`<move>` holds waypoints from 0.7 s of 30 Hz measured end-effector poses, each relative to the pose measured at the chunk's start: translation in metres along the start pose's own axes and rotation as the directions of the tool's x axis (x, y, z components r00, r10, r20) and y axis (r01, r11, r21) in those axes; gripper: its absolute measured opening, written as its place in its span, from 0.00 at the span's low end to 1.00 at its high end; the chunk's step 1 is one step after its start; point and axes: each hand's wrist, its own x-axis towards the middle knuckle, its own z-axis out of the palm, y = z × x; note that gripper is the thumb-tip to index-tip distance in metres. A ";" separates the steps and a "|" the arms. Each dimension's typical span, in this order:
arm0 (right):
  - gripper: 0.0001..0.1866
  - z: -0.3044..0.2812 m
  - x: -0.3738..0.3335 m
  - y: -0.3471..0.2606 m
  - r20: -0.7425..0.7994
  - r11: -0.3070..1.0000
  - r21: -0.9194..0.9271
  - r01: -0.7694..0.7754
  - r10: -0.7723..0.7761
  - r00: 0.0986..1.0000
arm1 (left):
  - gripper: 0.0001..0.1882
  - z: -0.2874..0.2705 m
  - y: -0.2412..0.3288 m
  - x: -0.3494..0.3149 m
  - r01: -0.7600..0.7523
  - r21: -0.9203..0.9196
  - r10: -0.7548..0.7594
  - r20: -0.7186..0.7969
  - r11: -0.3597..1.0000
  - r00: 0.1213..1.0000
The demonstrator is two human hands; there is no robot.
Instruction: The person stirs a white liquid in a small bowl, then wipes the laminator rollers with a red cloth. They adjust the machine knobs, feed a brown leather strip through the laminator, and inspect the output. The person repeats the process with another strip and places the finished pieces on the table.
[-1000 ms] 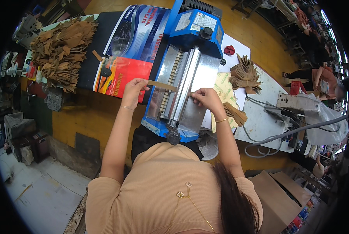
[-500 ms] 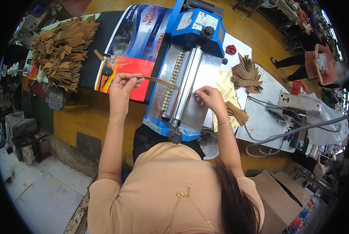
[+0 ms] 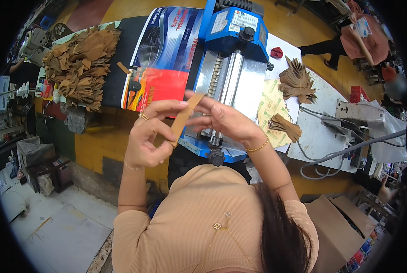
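Note:
My left hand (image 3: 149, 136) pinches a tan leather-like strip (image 3: 186, 117), held slanted in front of the machine. Thumb and fingertips rest along the strip's left edge. My right hand (image 3: 231, 122) is at the strip's other side, fingers apart and reaching behind it; whether they touch the strip I cannot tell. Behind both hands stands a blue roller machine (image 3: 236, 38) with a shiny metal roller (image 3: 231, 77) and a ridged shaft alongside. The hands partly cover its near end, where a black knob (image 3: 216, 157) shows.
At the left lies a large heap of brown strips (image 3: 83, 63). A printed red and blue package (image 3: 167, 54) is left of the machine. Right of it are fanned strip bundles (image 3: 299, 82), a red cloth (image 3: 276, 53) and a grey cable (image 3: 349, 150). Another person (image 3: 362, 38) is at upper right.
My left hand has drawn the strip away from the roller toward me and turned it steeper. My right hand has moved left from the machine's right side to beside the strip.

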 end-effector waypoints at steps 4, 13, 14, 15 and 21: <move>0.35 0.010 0.006 -0.016 -0.086 0.982 0.110 0.156 -0.147 0.985 | 0.08 0.002 0.006 -0.003 -0.006 -0.013 0.006 0.041 1.000 0.999; 0.22 0.013 -0.005 -0.040 -0.344 0.967 -0.168 0.192 -0.240 0.908 | 0.07 -0.004 0.014 -0.008 0.034 0.039 -0.037 0.082 0.999 0.996; 0.21 0.014 -0.005 -0.040 -0.337 0.961 -0.183 0.205 -0.257 0.906 | 0.07 -0.004 0.015 -0.007 0.033 0.041 -0.036 0.075 0.999 0.996; 0.20 0.016 -0.006 -0.040 -0.346 0.957 -0.202 0.208 -0.269 0.899 | 0.07 -0.005 0.016 -0.007 0.032 0.043 -0.035 0.070 0.999 0.997; 0.19 0.022 -0.009 -0.043 -0.354 0.940 -0.258 0.223 -0.307 0.883 | 0.08 -0.007 0.018 -0.009 0.050 0.050 -0.053 0.059 0.997 0.997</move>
